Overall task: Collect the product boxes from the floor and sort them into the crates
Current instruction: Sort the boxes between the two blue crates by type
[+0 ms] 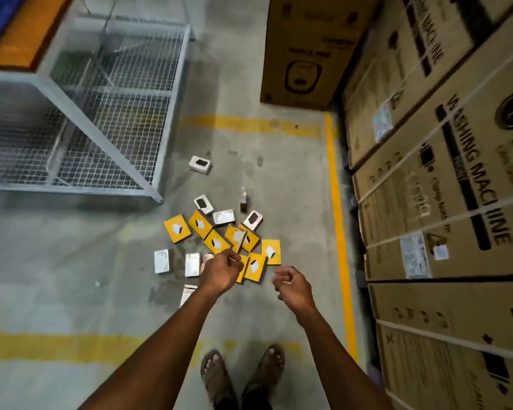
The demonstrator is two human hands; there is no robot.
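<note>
Sandalled feet [243,377] at the bottom, both arms stretched over the floor [71,291]. Left hand [221,269] and right hand [293,287] are loosely curled, holding nothing. Yellow boxes [177,228] and white boxes [161,261] lie scattered below; the left arm hides a few. Wire cage [101,113] is blurry.

The person's two forearms are bare from the lower edge of the view to the wrists, with no sleeve showing. The left hand [219,272] and the right hand [292,284] wear no gloves. On the feet are open-toed sandals [243,374] with broad, dull brown straps, toes showing.
</note>
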